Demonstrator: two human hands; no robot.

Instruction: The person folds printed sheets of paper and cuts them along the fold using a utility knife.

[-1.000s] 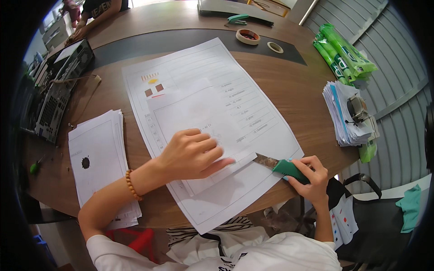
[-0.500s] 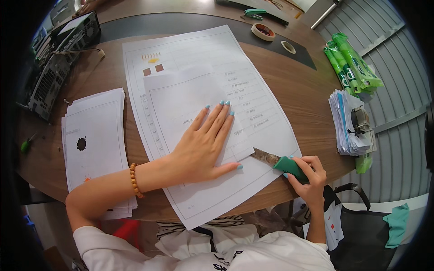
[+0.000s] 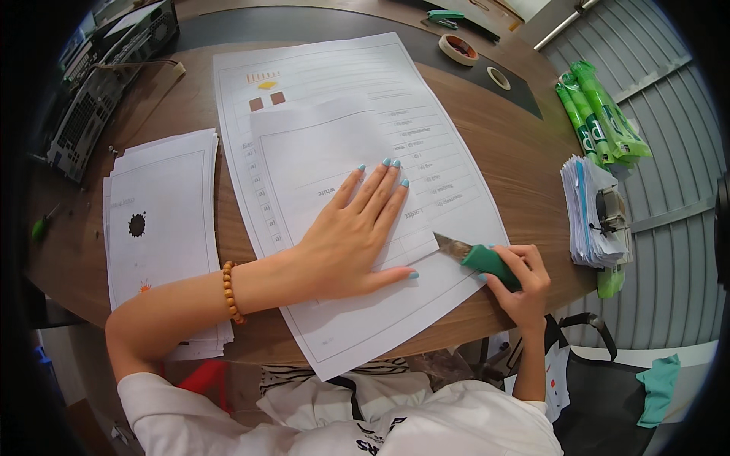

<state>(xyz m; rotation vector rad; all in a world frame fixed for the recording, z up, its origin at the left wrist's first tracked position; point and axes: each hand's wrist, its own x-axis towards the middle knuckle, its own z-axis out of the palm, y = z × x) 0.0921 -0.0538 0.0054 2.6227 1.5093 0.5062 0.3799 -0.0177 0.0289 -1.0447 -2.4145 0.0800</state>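
My left hand [image 3: 346, 242] lies flat, fingers spread, pressing on a smaller white sheet [image 3: 312, 144]. That sheet rests on a large printed sheet [image 3: 342, 338] with lined text, little coloured shapes and a border. In my right hand [image 3: 526, 287] is a green-handled knife [image 3: 490, 264], gripped by its handle between thumb and fingers. Its short, stained blade points left, the tip at the smaller sheet's right edge near its lower right corner. Whether the blade touches the paper I cannot tell. My left palm covers part of the smaller sheet.
A stack of papers [image 3: 163, 182] with a black blot lies left, partly under my left forearm. An opened computer case [image 3: 99, 91] stands far left. Tape rolls [image 3: 458, 50] and a green stapler [image 3: 445, 16] lie at the back. Clipped papers [image 3: 589, 213] and green packs [image 3: 597, 114] sit right.
The knife has moved slightly away from me, its tip shifting from the smaller sheet's lower right corner up along its right edge. My left hand stays flat. The whole view has shifted a little.
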